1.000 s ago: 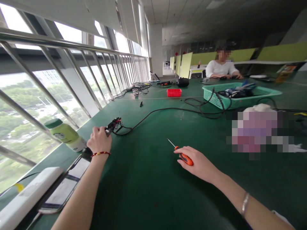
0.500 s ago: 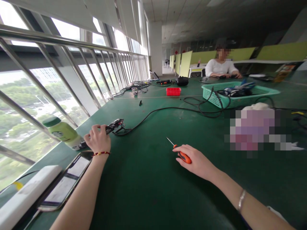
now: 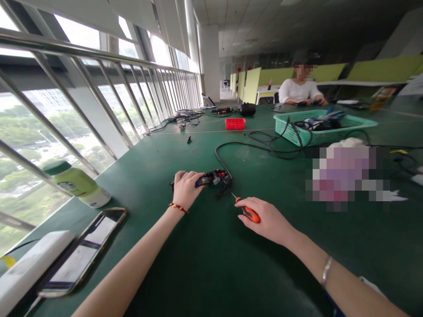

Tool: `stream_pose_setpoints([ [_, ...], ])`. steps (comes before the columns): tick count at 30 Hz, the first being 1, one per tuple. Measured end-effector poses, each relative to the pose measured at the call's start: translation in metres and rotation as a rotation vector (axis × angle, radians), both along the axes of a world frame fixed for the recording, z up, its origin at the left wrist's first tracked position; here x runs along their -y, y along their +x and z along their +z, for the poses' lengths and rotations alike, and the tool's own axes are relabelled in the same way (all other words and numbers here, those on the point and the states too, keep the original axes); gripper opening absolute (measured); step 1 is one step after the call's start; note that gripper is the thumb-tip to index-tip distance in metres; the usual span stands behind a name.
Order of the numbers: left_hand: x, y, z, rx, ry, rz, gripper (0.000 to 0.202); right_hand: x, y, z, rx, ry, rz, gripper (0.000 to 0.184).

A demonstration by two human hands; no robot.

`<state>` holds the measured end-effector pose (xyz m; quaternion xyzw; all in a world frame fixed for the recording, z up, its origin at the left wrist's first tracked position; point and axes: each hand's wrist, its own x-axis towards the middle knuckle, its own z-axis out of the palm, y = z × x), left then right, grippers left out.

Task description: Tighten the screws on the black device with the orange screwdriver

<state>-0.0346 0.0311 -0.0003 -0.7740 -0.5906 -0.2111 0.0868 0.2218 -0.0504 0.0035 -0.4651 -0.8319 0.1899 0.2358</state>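
Two grips: left hand fingers clamped around a wired device, right hand fingers around a screwdriver, seemingly leaving its tip free.

A metal railing is lining the left edge of the green table; daylight is entering through windows behind; a pillar and yellow-green partitions are standing beyond the far edge.

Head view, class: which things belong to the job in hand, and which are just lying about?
Seemingly in use:
dark device, in left hand
orange screwdriver, in right hand
black cable, reaching the device

Seemingly lying about:
phone
green-capped bottle
red basket
green basket
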Motion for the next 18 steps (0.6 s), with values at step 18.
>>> stream_pose_setpoints([
  [18, -0.047, -0.018, -0.001, -0.034, -0.036, 0.118, 0.042, -0.004, 0.005, 0.003, -0.037, -0.033, -0.124, 0.022],
])
